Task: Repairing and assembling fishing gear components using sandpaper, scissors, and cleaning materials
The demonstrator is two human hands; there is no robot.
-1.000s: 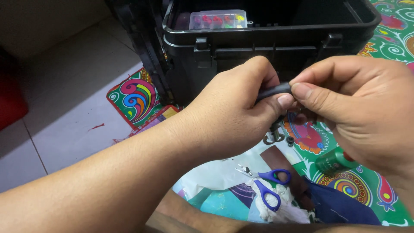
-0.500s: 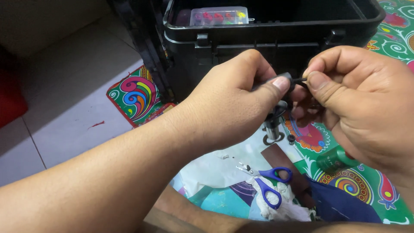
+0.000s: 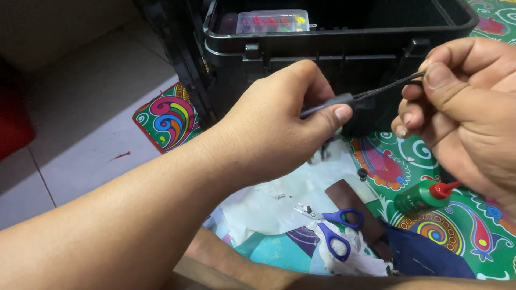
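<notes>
Pale floor tiles (image 3: 80,134) run along my left, and over them lies a bright swirl-patterned mat (image 3: 166,118) carrying everything else. At its far edge I see a black plastic crate (image 3: 344,37) standing open, with a clear compartment box of coloured bits (image 3: 274,21) inside near its back wall. Closer to me, toward the mat's near edge, blue-handled scissors (image 3: 336,228) rest on crumpled white plastic (image 3: 269,204), and a small green bottle with a red cap (image 3: 424,194) lies tipped toward the right edge, below my right hand. My left forearm crosses much of the near mat and hides what lies under it. My left hand (image 3: 279,126) is closed, thumb and fingers pinching a dark grey sleeve-like handle (image 3: 328,104), held in the air in front of the crate. From it a thin black braided cord (image 3: 389,88) runs taut to my right hand (image 3: 462,107), pinched between thumb and forefinger. Half a second earlier my hands were nearly touching; now they are apart with the cord stretched between them
</notes>
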